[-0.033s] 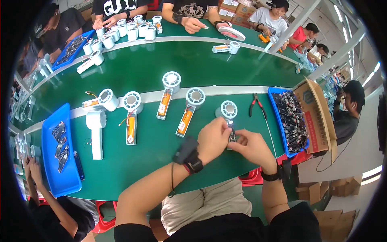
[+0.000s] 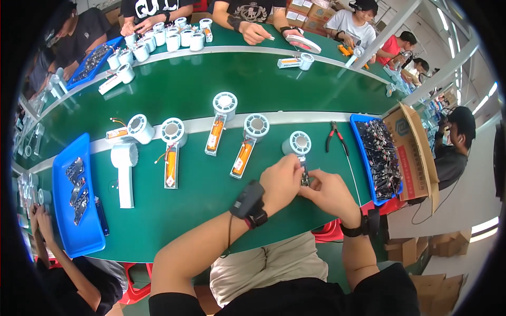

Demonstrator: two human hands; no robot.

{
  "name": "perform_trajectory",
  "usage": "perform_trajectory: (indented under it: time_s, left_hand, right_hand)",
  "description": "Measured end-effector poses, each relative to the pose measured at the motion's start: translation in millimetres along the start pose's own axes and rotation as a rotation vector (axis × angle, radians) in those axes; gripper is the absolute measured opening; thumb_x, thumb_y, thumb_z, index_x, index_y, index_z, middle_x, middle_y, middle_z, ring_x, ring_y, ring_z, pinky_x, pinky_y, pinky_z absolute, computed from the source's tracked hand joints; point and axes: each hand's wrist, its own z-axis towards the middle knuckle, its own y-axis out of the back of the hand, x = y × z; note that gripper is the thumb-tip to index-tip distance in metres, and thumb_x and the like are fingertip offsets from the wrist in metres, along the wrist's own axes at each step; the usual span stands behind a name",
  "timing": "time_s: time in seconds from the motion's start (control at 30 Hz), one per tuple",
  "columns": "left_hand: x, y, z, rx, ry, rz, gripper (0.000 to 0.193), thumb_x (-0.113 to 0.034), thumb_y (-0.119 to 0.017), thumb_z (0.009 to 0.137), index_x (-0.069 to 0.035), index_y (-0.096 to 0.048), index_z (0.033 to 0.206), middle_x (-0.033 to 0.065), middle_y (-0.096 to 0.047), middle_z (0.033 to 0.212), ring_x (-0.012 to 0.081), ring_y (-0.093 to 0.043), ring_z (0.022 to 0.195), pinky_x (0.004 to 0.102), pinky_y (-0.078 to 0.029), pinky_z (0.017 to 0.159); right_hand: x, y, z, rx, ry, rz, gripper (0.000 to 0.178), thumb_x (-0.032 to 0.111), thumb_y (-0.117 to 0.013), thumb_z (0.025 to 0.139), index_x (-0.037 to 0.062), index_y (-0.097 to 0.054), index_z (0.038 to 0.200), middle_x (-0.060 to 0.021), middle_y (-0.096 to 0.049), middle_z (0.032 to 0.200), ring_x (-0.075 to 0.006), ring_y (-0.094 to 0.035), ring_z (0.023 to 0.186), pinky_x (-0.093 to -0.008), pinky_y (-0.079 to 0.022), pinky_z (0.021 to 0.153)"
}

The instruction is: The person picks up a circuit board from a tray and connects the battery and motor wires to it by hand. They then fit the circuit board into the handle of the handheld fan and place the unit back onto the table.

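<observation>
Before me on the green table lies a pale handheld fan, its round head pointing away. A dark circuit board shows at its handle, partly covered by my fingers. My left hand is closed at the handle from the left, fingertips hidden behind the hand. From the right, my right hand pinches the board's edge between thumb and forefinger. Left of my hands lie open fans with orange batteries, among them one fan with its battery in the handle, and a white fan turned face down.
Red-handled pliers lie right of my hands. Beyond them stand a blue tray of circuit boards and a cardboard box. Another blue tray is at far left. Across a metal rail, co-workers sit behind several fans.
My left wrist has turned a little and shifted slightly right. Both hands stay at the fan's handle, and the things on the table lie as before.
</observation>
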Motion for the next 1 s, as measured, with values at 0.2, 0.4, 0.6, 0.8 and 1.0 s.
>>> perform_trajectory:
  time_s: [0.2, 0.4, 0.6, 0.8, 1.0]
  left_hand:
    - [-8.3, -0.7, 0.0, -0.128, -0.009, -0.099, 0.016, -0.015, -0.071, 0.089, -0.006, -0.058, 0.090, 0.0103, -0.063, 0.071, 0.0313, -0.065, 0.063, 0.0417, -0.049, 0.056]
    - [-2.1, 0.3, -7.3, -0.074, -0.073, -0.032, 0.014, -0.015, -0.070, 0.090, -0.007, -0.058, 0.090, 0.0101, -0.062, 0.068, 0.0329, -0.064, 0.062, 0.0425, -0.049, 0.055]
    - [-5.4, -2.5, -6.5, -0.030, -0.069, 0.011, 0.014, -0.015, -0.069, 0.090, -0.008, -0.058, 0.089, 0.0096, -0.062, 0.067, 0.0334, -0.064, 0.062, 0.0445, -0.049, 0.056]
    - [0.3, 0.9, -2.8, 0.000, -0.054, 0.017, 0.013, -0.016, -0.069, 0.090, -0.008, -0.058, 0.089, 0.0097, -0.062, 0.067, 0.0336, -0.064, 0.062, 0.0450, -0.049, 0.056]
    - [-7.4, 2.9, -1.2, 0.059, -0.043, -0.010, 0.013, -0.015, -0.068, 0.090, -0.007, -0.058, 0.089, 0.0096, -0.062, 0.068, 0.0329, -0.064, 0.062, 0.0445, -0.049, 0.056]
  right_hand:
    - [-11.2, 15.9, 64.9, 0.072, -0.121, 0.079, 0.025, 0.018, -0.072, 0.086, -0.0054, -0.066, 0.088, -0.0073, -0.065, 0.067, -0.0140, -0.065, 0.056, -0.0292, -0.051, 0.051]
    - [14.8, 21.2, 198.2, 0.041, 0.006, -0.016, 0.025, 0.019, -0.070, 0.084, -0.0056, -0.066, 0.085, -0.0093, -0.067, 0.069, -0.0156, -0.066, 0.056, -0.0298, -0.052, 0.052]
    - [58.3, -5.7, 296.6, 0.082, 0.168, 0.023, 0.038, 0.032, -0.073, 0.085, -0.0042, -0.071, 0.094, -0.0167, -0.071, 0.074, -0.0230, -0.071, 0.065, -0.0371, -0.055, 0.060]
    - [68.8, -12.3, 300.9, 0.121, 0.230, -0.021, 0.037, 0.032, -0.075, 0.088, -0.0016, -0.070, 0.105, -0.0136, -0.072, 0.086, -0.0183, -0.070, 0.066, -0.0324, -0.054, 0.057]
    - [15.7, 5.8, 309.5, 0.108, 0.017, 0.480, 0.044, 0.031, -0.071, 0.094, 0.0011, -0.063, 0.126, -0.0112, -0.072, 0.100, -0.0147, -0.069, 0.065, -0.0267, -0.054, 0.055]
